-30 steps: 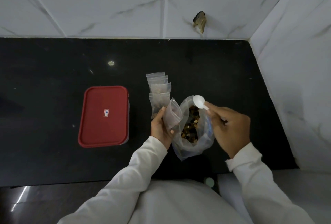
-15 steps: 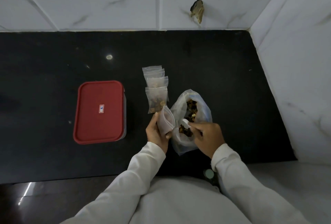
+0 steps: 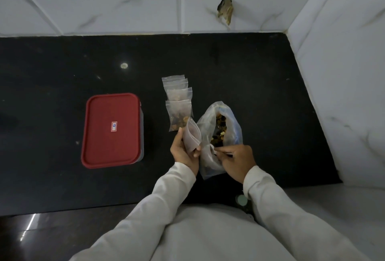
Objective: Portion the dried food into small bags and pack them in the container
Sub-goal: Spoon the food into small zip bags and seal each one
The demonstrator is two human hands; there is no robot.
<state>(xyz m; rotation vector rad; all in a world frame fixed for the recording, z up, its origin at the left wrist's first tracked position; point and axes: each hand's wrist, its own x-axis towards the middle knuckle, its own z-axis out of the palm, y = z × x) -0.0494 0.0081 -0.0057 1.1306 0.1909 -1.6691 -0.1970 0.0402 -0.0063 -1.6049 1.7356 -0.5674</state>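
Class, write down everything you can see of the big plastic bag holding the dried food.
The big bag is clear, crinkled thin plastic with a faint blue tint. It sits on the black counter, mouth open upward. Brown and yellow dried food shows inside. The right hand holds a white scoop inside its near end. The small bag in the left hand is close against its left side.

White sticker [image 3: 114, 126] on red lid [image 3: 98, 135] reads 61 or 19, can't tell.
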